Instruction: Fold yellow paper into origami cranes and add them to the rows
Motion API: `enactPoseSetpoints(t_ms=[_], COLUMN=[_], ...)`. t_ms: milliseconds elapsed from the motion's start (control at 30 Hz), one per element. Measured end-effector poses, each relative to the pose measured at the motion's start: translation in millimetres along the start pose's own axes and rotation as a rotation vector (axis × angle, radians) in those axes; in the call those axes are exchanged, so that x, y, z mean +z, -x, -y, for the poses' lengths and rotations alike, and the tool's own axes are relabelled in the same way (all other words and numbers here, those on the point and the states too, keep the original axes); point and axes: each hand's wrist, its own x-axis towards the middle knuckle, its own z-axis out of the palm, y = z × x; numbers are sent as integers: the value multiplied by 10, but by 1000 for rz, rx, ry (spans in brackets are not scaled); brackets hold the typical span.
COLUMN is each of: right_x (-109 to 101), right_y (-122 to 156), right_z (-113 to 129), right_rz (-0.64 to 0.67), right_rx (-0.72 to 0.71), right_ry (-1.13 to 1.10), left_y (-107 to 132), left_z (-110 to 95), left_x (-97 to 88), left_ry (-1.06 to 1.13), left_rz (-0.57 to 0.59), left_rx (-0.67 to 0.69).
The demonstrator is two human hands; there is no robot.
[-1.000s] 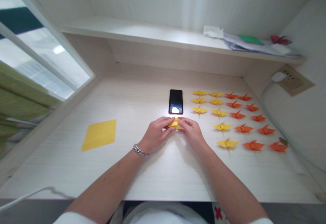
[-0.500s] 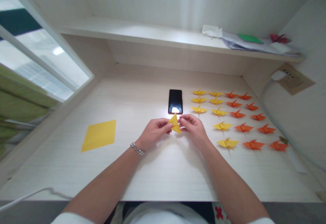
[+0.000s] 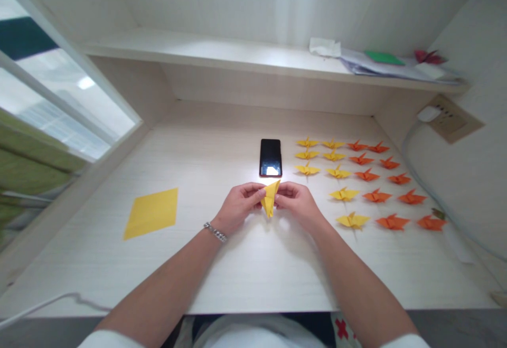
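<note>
A partly folded piece of yellow origami paper (image 3: 270, 198) is held up over the desk, just below the phone. My left hand (image 3: 240, 204) pinches its left side between thumb and fingers; a silver chain bracelet (image 3: 215, 231) circles that wrist. On the paper's other side, my right hand (image 3: 296, 201) closes thumb and fingers on its right edge. The paper has a pointed tip at upper right and a narrow point facing down. Its back is hidden from me, as are some fingertips.
A black phone (image 3: 271, 158) lies beyond my hands. To the right stand rows of yellow paper cranes (image 3: 344, 194) and orange paper cranes (image 3: 377, 196). A yellow paper sheet (image 3: 152, 214) lies at left. Papers (image 3: 396, 68) rest on the shelf (image 3: 198, 47); a cable (image 3: 431, 195) runs along the right wall.
The folded yellow paper has been turned, so its narrow point now faces down. My right fingers have closed from a looser pose onto its right edge. The view has shifted slightly.
</note>
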Motion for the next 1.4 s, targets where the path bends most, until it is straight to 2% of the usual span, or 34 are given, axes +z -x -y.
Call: enactPoseSetpoints(t_ms=[200, 367, 467, 600, 733, 933, 1033, 1100, 1233, 1400], right_x=[60, 129, 171, 200, 184, 189, 203, 196, 158, 147], right_y=[-17, 1, 42, 76, 48, 35, 44, 30, -36, -68], right_z=[-59, -96, -74, -41, -51, -89, -87, -97, -161, -198], right_rz=[-37, -187, -252, -253, -270, -292, -240, -188, -88, -79], right_rx=[-51, -153, -239, -312, -298, -302, -319, -269, -112, -88], right_ry=[108, 284, 419, 533, 525, 550, 495, 388, 124, 36], left_y=[-9, -12, 4, 21, 8, -1, -7, -18, -44, -46], left_z=[41, 42, 44, 63, 75, 87, 89, 93, 121, 134], left_x=[26, 33, 43, 66, 69, 37, 28, 19, -3, 4], left_ry=[-28, -183, -280, -278, -247, -476, -526, -494, -339, -139], left_rz=[-107, -175, -165, -134, -157, -176, -213, -219, -208, -179], left_rx=[57, 162, 196, 183, 229, 220, 239, 230, 166, 115])
